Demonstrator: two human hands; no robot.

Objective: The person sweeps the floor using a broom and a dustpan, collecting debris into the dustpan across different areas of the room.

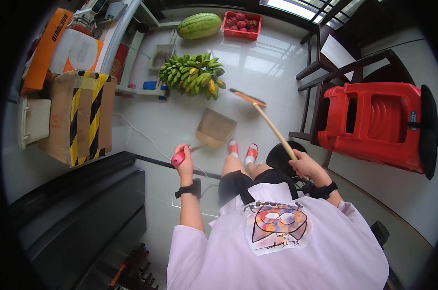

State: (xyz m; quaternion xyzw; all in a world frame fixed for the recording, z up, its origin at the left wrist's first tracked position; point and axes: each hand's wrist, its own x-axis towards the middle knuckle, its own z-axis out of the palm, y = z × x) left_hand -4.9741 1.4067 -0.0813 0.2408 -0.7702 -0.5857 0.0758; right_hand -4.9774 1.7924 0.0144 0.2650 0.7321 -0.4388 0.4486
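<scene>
My left hand (183, 160) grips the pink handle end (178, 158) of a long-handled dustpan. The dustpan's tan scoop (216, 127) is low over the pale floor ahead of my feet; whether it touches the tiles I cannot tell. In my right hand (307, 166) is the pale wooden handle of a floor squeegee (273, 127). Its orange head with a dark blade (248, 98) lies to the right of a large bunch of green bananas (193, 74), apart from it. A few bananas in the bunch are yellow.
Beyond the bananas are a watermelon (199, 26) and a red crate of dragon fruit (241, 26). Taped cardboard box (84, 119) and shelving stand left. Red plastic stools (375, 125) and dark wooden chairs (309, 98) are right. A white cable (142, 135) crosses the floor.
</scene>
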